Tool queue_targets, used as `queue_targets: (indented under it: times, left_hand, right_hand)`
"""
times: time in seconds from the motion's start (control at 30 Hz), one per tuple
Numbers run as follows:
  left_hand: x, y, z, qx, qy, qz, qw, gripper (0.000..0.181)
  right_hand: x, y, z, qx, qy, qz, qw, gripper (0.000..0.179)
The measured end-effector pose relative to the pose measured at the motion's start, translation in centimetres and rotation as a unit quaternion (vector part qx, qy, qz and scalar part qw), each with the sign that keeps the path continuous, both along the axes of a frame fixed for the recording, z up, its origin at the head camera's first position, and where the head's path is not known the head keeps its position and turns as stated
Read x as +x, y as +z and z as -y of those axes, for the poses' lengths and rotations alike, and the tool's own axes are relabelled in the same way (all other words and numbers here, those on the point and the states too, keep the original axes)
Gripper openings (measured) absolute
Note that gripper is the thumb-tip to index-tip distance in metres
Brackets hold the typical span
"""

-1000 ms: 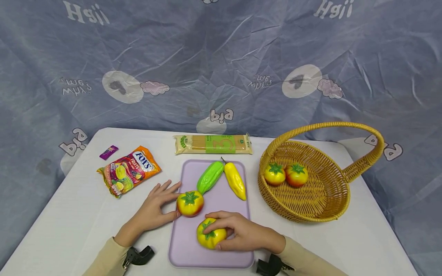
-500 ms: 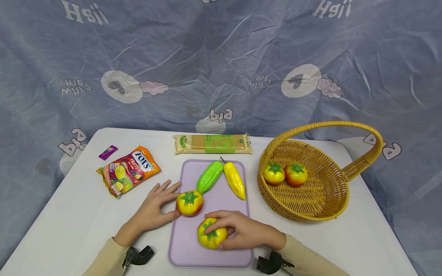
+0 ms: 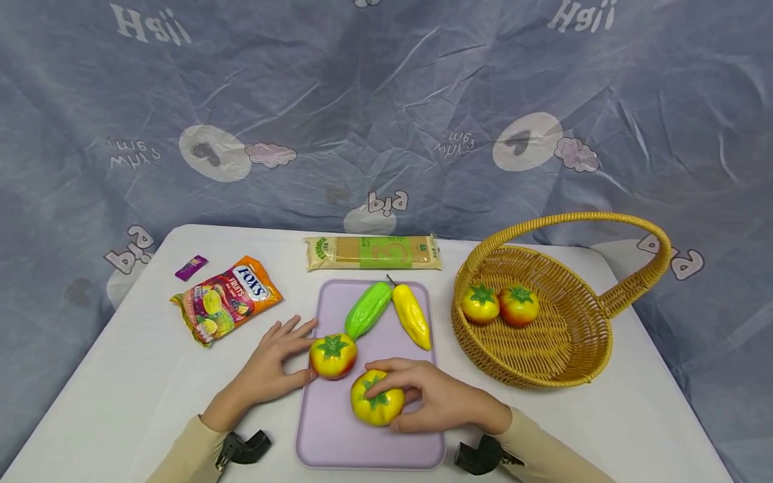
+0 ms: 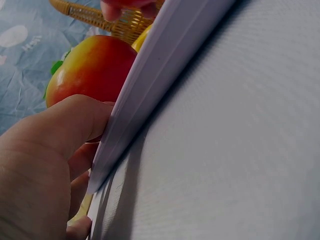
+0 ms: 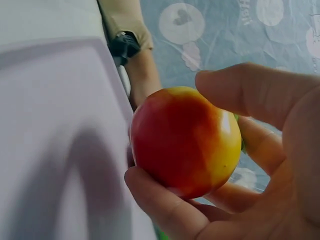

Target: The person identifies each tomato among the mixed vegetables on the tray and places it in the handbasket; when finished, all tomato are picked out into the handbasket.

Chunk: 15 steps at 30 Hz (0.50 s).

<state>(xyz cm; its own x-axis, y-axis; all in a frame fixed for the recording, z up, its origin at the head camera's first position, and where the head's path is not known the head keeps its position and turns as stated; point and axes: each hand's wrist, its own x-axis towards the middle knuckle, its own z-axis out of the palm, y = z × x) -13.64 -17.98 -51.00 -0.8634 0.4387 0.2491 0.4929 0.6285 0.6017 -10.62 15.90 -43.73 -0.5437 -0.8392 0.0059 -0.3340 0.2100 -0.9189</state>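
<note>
My right hand [image 3: 431,399] grips a yellow-and-red toy tomato [image 3: 376,402] over the near half of the lilac tray [image 3: 368,453]. In the right wrist view, thumb and fingers go round this tomato [image 5: 182,142], and it hangs above the tray with a shadow below. My left hand [image 3: 272,365] lies at the tray's left edge with its fingers loosely spread. Its thumb touches the rim beside a second tomato [image 3: 333,356], whose red side [image 4: 97,70] shows in the left wrist view. A green vegetable [image 3: 368,310] and a yellow pepper [image 3: 412,316] lie at the tray's far end.
On the right stands a wicker basket [image 3: 558,355] with a tall handle, two tomatoes [image 3: 500,304] inside. A noodle packet [image 3: 374,253] lies behind the tray. To the left are a FOX'S candy bag [image 3: 228,300] and a small purple wrapped sweet [image 3: 191,267].
My right hand has moved slightly right and away from me, and the gripped tomato has gone with it. The left hand and the other things have stayed in place.
</note>
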Motion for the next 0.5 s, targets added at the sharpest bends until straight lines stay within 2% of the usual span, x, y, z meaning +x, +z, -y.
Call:
queue_targets:
  times: [0.13,0.23,0.37,0.5]
  left_hand:
    - [0.0,-0.2,-0.1,0.001,0.000,0.000,1.0000,0.047]
    - [0.0,-0.2,-0.1,0.002,0.000,0.002,1.0000,0.047]
    - [0.0,-0.2,-0.1,0.001,0.000,0.003,1.0000,0.048]
    - [0.0,-0.1,0.0,0.000,0.001,0.000,1.0000,0.048]
  right_hand:
    - [0.0,0.7,-1.2,-0.019,-0.023,-0.033,0.9990,0.045]
    - [0.1,1.4,-2.5,-0.024,-0.055,-0.057,0.9965,0.047]
    - [0.3,2.2,-4.6,-0.025,-0.104,-0.064,0.9922,0.049]
    - [0.4,2.9,-6.5,-0.041,-0.133,-0.073,0.9876,0.048]
